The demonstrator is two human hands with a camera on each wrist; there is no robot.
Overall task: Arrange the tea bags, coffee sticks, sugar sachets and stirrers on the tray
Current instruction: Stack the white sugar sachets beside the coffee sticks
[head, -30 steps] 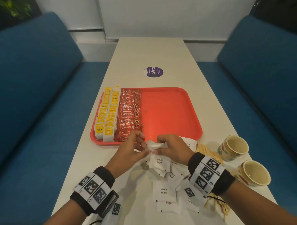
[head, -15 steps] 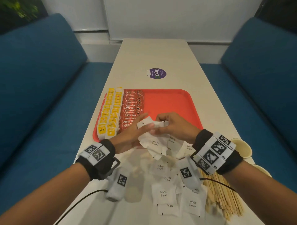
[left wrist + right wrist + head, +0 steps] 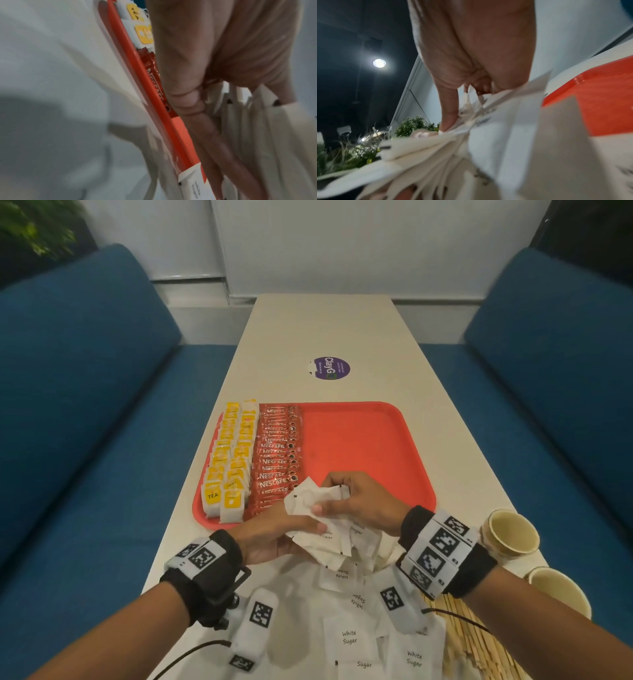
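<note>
Over the near edge of the red plastic tray [image 3: 376, 440], both hands hold one fanned bundle of white paper sugar sachets [image 3: 315, 501]: the left hand [image 3: 274, 537] grips it from below, the right hand [image 3: 363, 501] pinches it from above. Yellow-labelled tea bags [image 3: 229, 460] and red coffee sticks [image 3: 277, 457] fill the tray's left side. More white sugar sachets [image 3: 349, 638] and pale wooden stirrers [image 3: 479, 648] lie on the white table [image 3: 325, 323], near two paper cups [image 3: 510, 534].

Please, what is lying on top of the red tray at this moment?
On the red tray lie two rows of tea bags and a column of coffee sticks. The held sugar sachets cover its near part.
</note>
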